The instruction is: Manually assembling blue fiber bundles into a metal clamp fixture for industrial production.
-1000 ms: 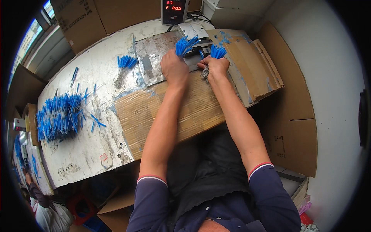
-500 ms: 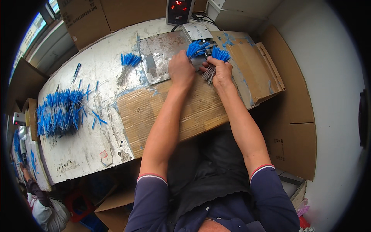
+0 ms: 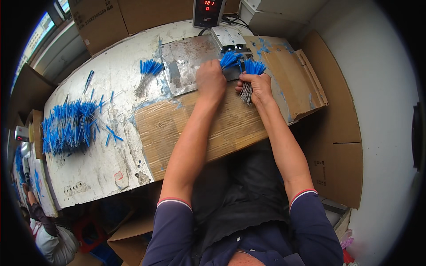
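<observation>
My right hand is closed around a bundle of thin grey wires with blue ends; the blue ends point away from me and the bare wires hang below my fingers. To its left, my left hand is closed at a second bunch of blue-tipped wires. My left fingertips are mostly hidden behind the hand. Both hands are just in front of a small metal device, at the right edge of a worn metal plate.
A small blue-tipped bundle lies left of the plate. Further left are a big pile of the same wires and a pen. Cardboard covers the table's front. Behind stands a red-digit display. Another person sits at far left.
My right hand has shifted slightly right and toward me with its bundle, which now hangs straighter. My left hand has moved a little right. The display's digits have changed.
</observation>
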### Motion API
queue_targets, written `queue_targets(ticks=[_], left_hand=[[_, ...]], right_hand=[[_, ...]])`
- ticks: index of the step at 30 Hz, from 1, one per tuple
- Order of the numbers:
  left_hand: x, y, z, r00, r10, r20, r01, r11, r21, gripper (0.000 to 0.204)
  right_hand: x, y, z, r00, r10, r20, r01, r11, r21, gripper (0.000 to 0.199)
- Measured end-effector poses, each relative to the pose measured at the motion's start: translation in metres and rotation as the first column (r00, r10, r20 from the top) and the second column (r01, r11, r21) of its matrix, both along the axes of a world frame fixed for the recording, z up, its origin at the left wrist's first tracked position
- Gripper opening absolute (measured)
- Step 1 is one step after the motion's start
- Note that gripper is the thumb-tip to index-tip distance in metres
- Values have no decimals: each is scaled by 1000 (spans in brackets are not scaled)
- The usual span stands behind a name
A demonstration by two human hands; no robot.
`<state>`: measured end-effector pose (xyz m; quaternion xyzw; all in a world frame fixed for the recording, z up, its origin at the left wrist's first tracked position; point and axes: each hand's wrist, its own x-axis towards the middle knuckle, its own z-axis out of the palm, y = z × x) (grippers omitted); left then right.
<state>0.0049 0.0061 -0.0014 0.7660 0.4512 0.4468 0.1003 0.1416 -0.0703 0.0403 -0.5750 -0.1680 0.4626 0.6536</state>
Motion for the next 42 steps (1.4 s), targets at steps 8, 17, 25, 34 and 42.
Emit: queue_targets(ticks=[8, 17, 25, 34, 42], left_hand=[[0, -1, 2, 993, 118, 10, -116, 988, -99, 16], [0, 5, -1, 976, 168, 142, -165, 986, -28, 10], [0, 7, -4, 978, 105, 178, -115, 992, 45, 19], [5, -7, 10, 992, 16, 126, -13, 1000, -27, 12], [-11, 5, -4, 990, 44, 133, -38, 998, -46, 10]], right_hand=[[0, 11, 3, 988, -4, 156, 15, 997, -70, 10], [-3, 31, 5, 977, -1, 212, 36, 986, -163, 10], [-3, 29, 0, 992, -27, 127, 38, 995, -92, 9], [6, 7, -2, 999, -25, -34, 28, 994, 103, 12], [-17, 19, -17, 949, -152, 278, 68, 955, 289, 14]])
